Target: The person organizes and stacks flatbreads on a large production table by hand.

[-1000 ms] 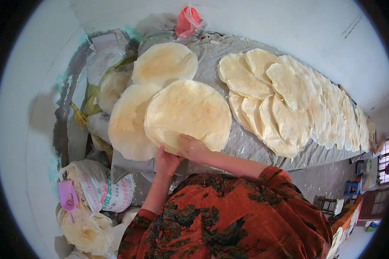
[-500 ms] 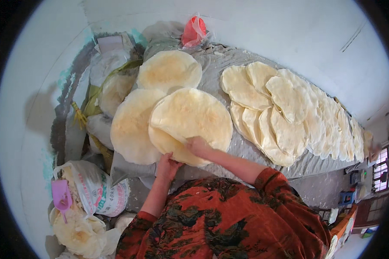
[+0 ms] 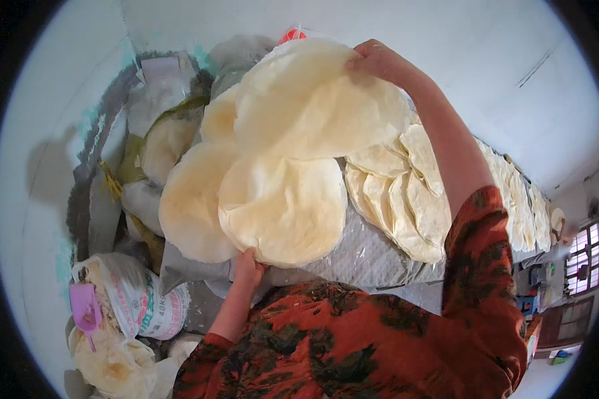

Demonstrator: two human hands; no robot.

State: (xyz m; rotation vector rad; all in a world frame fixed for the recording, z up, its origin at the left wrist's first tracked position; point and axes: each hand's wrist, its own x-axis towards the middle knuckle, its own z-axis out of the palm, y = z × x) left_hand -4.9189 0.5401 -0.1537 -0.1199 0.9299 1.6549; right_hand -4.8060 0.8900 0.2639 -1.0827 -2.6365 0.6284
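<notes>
My right hand [image 3: 371, 61] is raised toward the wall, its fingers closed on the far edge of a large, thin, pale round flatbread [image 3: 306, 106]. That sheet is lifted and slightly see-through, hanging above the middle stack of flatbreads [image 3: 283, 216]. My left hand [image 3: 249, 266] pinches the near edge of this stack, with its thumb at the rim. To the left sits another stack of flatbreads [image 3: 196, 206]. A third stack [image 3: 219, 120] lies behind, partly hidden by the lifted sheet.
Overlapping folded flatbreads [image 3: 399, 213] run along the grey-covered table [image 3: 366, 256] to the right. Stuffed plastic bags [image 3: 170, 146] crowd the left wall. A white woven sack [image 3: 156, 302] with a pink scoop [image 3: 85, 309] stands at the lower left. A red bag [image 3: 293, 34] shows at the back.
My right hand has swung up and away, lifting the top flatbread off the middle stack. My left hand stays at the stack's near edge, slightly lower in view.
</notes>
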